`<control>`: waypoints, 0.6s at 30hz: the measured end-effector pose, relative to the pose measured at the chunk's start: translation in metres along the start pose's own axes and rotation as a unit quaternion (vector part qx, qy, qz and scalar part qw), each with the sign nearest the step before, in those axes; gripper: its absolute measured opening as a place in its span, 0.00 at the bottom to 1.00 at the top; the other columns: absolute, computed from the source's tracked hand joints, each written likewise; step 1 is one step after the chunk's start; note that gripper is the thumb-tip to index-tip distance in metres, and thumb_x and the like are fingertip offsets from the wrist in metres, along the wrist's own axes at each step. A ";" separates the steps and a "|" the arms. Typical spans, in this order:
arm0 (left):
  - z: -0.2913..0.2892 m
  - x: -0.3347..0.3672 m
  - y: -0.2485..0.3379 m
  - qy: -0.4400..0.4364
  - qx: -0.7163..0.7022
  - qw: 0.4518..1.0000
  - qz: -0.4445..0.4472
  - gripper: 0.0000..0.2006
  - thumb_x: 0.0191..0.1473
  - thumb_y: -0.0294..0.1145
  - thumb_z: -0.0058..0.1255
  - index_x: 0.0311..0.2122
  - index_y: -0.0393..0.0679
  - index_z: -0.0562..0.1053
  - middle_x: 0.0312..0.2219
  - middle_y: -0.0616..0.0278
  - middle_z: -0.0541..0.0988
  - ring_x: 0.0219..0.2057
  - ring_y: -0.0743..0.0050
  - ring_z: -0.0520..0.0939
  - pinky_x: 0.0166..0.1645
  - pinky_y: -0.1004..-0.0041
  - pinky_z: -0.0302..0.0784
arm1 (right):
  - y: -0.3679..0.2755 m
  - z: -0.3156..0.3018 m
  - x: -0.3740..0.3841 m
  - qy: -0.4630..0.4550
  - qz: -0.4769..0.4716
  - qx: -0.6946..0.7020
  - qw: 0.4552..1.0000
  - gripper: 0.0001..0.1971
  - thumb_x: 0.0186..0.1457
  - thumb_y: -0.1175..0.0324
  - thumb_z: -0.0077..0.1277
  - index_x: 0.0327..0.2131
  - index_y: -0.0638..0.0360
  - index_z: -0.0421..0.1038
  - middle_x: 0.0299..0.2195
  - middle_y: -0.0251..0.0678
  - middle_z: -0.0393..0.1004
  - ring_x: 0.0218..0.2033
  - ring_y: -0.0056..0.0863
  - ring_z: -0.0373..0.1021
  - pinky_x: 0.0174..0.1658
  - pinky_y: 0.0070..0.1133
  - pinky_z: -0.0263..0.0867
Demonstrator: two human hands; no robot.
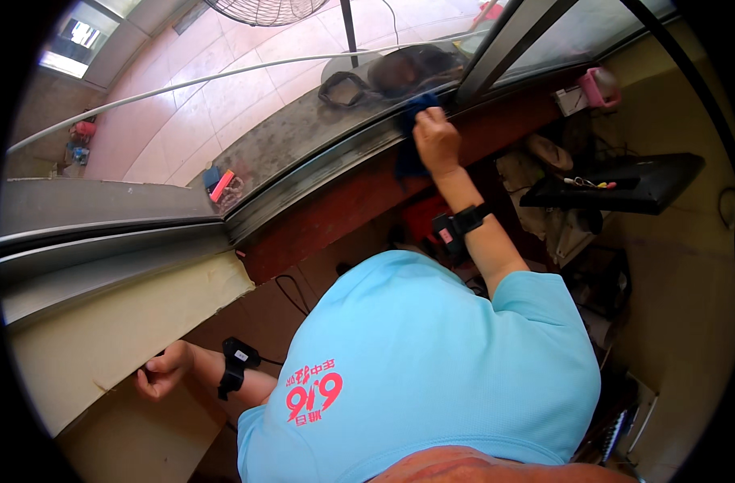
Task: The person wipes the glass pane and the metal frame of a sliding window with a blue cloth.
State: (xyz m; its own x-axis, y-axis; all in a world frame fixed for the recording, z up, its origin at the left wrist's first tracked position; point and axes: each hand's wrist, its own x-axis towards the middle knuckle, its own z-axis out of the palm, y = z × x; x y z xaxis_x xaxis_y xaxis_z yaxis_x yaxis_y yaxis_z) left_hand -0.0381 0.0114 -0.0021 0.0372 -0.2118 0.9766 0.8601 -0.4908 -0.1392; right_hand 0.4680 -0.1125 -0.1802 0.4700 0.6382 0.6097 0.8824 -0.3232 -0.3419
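My right hand [437,138] is closed around a dark blue cloth [417,107], partly hidden by the hand and a little blurred. The cloth lies against the metal window track [335,155] and hangs down over the dark red wooden sill [319,224]. At the lower left, my left hand [165,371] curls its fingers at the lower edge of a cream wall ledge [134,332], gripping it. Both wrists carry a black strap with a small device.
A black monitor-like panel [617,183] with small keys on it juts out at the right. A pink object [600,87] stands at the sill's far end. Behind the glass, a black bag [343,90] and a small pink-red box [222,186] lie on the grey ledge [283,141].
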 end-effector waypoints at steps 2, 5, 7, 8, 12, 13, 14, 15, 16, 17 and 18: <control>-0.001 0.005 0.001 -0.004 0.016 1.000 0.009 0.11 0.57 0.36 0.40 0.35 0.37 0.62 0.33 0.58 0.65 0.30 0.71 0.68 0.36 0.75 0.67 | -0.029 0.006 -0.004 -0.023 -0.008 0.027 0.999 0.01 0.44 0.71 0.49 0.24 0.53 0.68 0.28 0.36 0.68 0.21 0.39 0.68 0.25 0.31 0.65; -0.003 0.000 0.001 -0.002 0.021 1.000 -0.016 0.11 0.57 0.35 0.41 0.36 0.37 0.63 0.32 0.59 0.65 0.30 0.72 0.67 0.37 0.75 0.66 | -0.046 0.009 -0.008 -0.031 -0.065 0.080 0.994 0.04 0.44 0.72 0.50 0.27 0.52 0.71 0.27 0.34 0.68 0.20 0.37 0.68 0.25 0.30 0.66; -0.004 -0.008 0.001 0.003 0.013 0.998 -0.069 0.10 0.57 0.35 0.42 0.36 0.37 0.63 0.32 0.59 0.65 0.31 0.72 0.67 0.38 0.75 0.66 | -0.033 0.005 -0.001 -0.023 -0.089 0.041 0.995 0.03 0.42 0.70 0.51 0.26 0.52 0.70 0.27 0.33 0.67 0.20 0.35 0.69 0.25 0.29 0.66; -0.004 -0.008 0.007 0.011 0.013 0.994 -0.104 0.10 0.57 0.34 0.43 0.36 0.38 0.63 0.32 0.59 0.65 0.31 0.73 0.67 0.38 0.75 0.66 | -0.024 0.003 0.003 -0.020 -0.102 0.023 0.994 0.03 0.41 0.70 0.52 0.25 0.51 0.69 0.27 0.33 0.67 0.20 0.34 0.69 0.24 0.29 0.66; 0.005 -0.004 0.031 0.054 0.025 0.980 -0.190 0.10 0.57 0.35 0.44 0.37 0.38 0.63 0.32 0.60 0.65 0.31 0.73 0.66 0.38 0.75 0.66 | 0.028 -0.003 0.012 0.007 -0.011 -0.078 0.997 0.05 0.45 0.67 0.51 0.30 0.52 0.71 0.28 0.33 0.67 0.20 0.36 0.70 0.23 0.30 0.67; 0.006 -0.004 0.034 0.067 0.031 0.977 -0.199 0.11 0.57 0.35 0.44 0.37 0.38 0.63 0.32 0.61 0.65 0.30 0.73 0.66 0.38 0.75 0.66 | 0.040 -0.003 0.014 0.017 0.005 -0.088 0.996 0.05 0.46 0.67 0.51 0.30 0.52 0.70 0.29 0.33 0.67 0.20 0.36 0.70 0.24 0.30 0.67; 0.008 -0.004 0.035 0.067 0.035 0.978 -0.193 0.11 0.57 0.36 0.45 0.37 0.38 0.63 0.32 0.61 0.65 0.30 0.74 0.66 0.38 0.75 0.66 | 0.045 -0.004 0.015 0.026 0.022 -0.099 0.994 0.05 0.47 0.67 0.50 0.30 0.53 0.70 0.29 0.33 0.67 0.21 0.37 0.70 0.24 0.30 0.68; 0.008 -0.004 0.035 0.067 0.039 0.979 -0.188 0.11 0.58 0.36 0.45 0.37 0.38 0.63 0.32 0.61 0.65 0.30 0.74 0.66 0.38 0.75 0.65 | 0.045 -0.002 0.014 0.024 0.030 -0.089 0.995 0.05 0.48 0.67 0.50 0.30 0.53 0.70 0.29 0.33 0.67 0.21 0.37 0.70 0.24 0.30 0.68; 0.009 -0.004 0.036 0.067 0.042 0.980 -0.182 0.12 0.58 0.37 0.45 0.37 0.39 0.63 0.32 0.62 0.65 0.30 0.74 0.66 0.38 0.75 0.65 | 0.043 0.000 0.012 0.022 0.039 -0.080 0.996 0.05 0.48 0.67 0.50 0.30 0.54 0.70 0.30 0.34 0.68 0.22 0.38 0.71 0.24 0.30 0.68; 0.009 -0.004 0.036 0.065 0.042 0.981 -0.178 0.12 0.58 0.37 0.46 0.37 0.39 0.63 0.31 0.62 0.65 0.30 0.75 0.66 0.38 0.75 0.65 | 0.038 0.001 0.011 0.021 0.047 -0.070 0.996 0.05 0.49 0.67 0.49 0.30 0.54 0.70 0.30 0.34 0.68 0.22 0.38 0.71 0.24 0.31 0.68; 0.009 -0.005 0.036 0.062 0.041 0.982 -0.174 0.13 0.58 0.38 0.47 0.37 0.39 0.63 0.31 0.62 0.65 0.30 0.75 0.66 0.38 0.76 0.65 | 0.032 0.001 0.010 0.026 0.051 -0.046 0.997 0.04 0.48 0.67 0.49 0.29 0.55 0.70 0.29 0.35 0.68 0.21 0.39 0.70 0.24 0.31 0.68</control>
State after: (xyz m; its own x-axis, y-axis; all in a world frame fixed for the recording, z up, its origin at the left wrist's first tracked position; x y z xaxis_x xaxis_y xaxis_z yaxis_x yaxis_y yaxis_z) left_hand -0.0027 0.0029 -0.0101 -0.3242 -0.1479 0.9344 0.8480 -0.4832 0.2178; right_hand 0.5005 -0.1157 -0.1860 0.5562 0.5620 0.6122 0.8267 -0.4492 -0.3387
